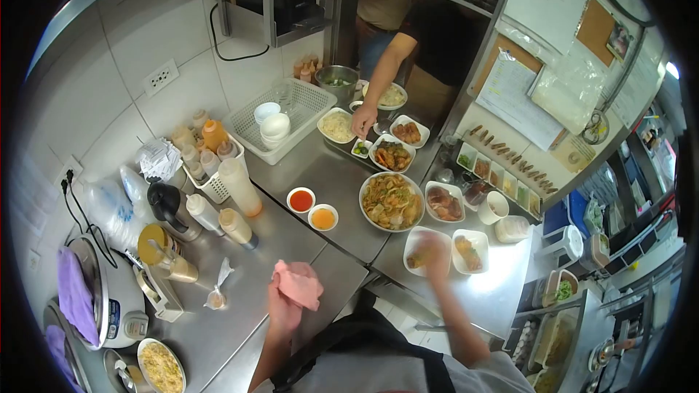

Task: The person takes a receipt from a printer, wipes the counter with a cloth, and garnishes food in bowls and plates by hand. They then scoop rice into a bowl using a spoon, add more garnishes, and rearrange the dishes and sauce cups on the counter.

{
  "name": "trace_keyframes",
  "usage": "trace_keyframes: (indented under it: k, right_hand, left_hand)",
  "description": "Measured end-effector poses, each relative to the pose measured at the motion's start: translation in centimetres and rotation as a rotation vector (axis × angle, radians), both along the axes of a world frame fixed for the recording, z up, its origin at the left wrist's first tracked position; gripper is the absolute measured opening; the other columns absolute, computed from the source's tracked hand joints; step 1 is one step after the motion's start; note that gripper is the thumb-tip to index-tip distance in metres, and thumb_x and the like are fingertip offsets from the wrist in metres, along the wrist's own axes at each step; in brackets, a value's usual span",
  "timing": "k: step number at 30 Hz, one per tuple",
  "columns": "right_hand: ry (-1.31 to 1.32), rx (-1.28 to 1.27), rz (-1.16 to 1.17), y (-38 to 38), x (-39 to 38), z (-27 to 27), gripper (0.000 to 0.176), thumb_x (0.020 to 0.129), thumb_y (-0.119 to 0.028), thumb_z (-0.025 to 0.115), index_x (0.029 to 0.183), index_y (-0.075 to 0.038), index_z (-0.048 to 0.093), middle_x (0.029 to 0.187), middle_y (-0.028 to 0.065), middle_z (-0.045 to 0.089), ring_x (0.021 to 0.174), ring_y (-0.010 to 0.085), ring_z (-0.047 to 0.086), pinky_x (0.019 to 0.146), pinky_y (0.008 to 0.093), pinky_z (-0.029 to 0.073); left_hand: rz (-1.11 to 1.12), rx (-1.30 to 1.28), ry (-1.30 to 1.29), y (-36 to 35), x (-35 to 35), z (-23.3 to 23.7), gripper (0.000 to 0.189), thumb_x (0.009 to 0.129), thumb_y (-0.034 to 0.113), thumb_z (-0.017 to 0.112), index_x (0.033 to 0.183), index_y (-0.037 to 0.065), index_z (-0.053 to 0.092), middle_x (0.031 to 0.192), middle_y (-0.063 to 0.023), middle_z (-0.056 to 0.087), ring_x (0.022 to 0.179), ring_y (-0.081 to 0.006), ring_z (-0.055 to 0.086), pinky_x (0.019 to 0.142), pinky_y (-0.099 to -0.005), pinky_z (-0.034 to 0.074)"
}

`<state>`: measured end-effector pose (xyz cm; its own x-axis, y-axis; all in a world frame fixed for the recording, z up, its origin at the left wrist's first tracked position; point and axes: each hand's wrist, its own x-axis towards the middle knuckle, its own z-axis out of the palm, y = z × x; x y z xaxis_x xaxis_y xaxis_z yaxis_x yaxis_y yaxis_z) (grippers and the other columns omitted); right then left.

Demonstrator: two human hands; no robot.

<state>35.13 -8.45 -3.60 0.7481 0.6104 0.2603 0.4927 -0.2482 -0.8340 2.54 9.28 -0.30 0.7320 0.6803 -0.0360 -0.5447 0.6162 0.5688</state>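
Note:
My left hand [282, 311] is closed round a pink cloth [298, 285] above the steel counter. My right hand [435, 253], smeared by motion, is over a white square dish [413, 265] with food in it; its fingers cannot be made out. Just right of that hand is another white dish [470, 252] holding a piece of food in sauce. Behind them stand a large round bowl of noodles [392, 201] and a dish of meat [445, 201]. Two small bowls, of red sauce [301, 200] and orange sauce [322, 217], sit left of the noodles.
Across the counter, a co-worker's hand [365, 121] reaches to a small dish [361, 148] among rice and meat dishes. Squeeze bottles [239, 188], a white basket [244, 121] and a rice cooker [116, 298] are on the left. White cups [494, 207] stand right.

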Motion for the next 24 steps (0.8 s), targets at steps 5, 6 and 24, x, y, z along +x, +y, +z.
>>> trace_keyframes:
  k: [5,6,24]
  right_hand:
    - [0.025,-0.039,0.890,10.2,-16.5,-1.6,0.041,0.078,-0.021,0.073,0.116,-0.015,0.061,0.130,0.0132,0.051,0.121,0.0310,0.047,0.100,0.0417,0.038]
    - [0.123,-0.087,0.948,10.2,-16.9,-3.8,0.045,0.077,-0.021,0.073,0.119,-0.013,0.060,0.134,0.0143,0.047,0.124,0.0318,0.044,0.101,0.0414,0.037]
    - [0.410,-0.254,0.633,12.0,-19.3,1.4,0.035,0.073,-0.018,0.073,0.101,-0.003,0.060,0.092,0.0162,0.064,0.080,0.0270,0.063,0.075,0.0354,0.049]
  left_hand:
    - [0.095,0.202,0.281,-2.8,1.2,-0.9,0.057,0.099,0.041,0.033,0.138,0.000,0.034,0.139,-0.0121,0.040,0.128,-0.0240,0.041,0.108,-0.0373,0.031]
    - [0.158,0.342,0.358,-2.9,0.7,-1.8,0.056,0.099,0.040,0.033,0.137,0.000,0.035,0.141,-0.0124,0.038,0.128,-0.0242,0.040,0.108,-0.0371,0.030]
    - [0.296,0.417,0.619,0.0,2.2,-3.2,0.014,0.098,0.012,0.044,0.103,0.000,0.048,0.086,-0.0068,0.057,0.077,-0.0115,0.053,0.075,-0.0242,0.046]
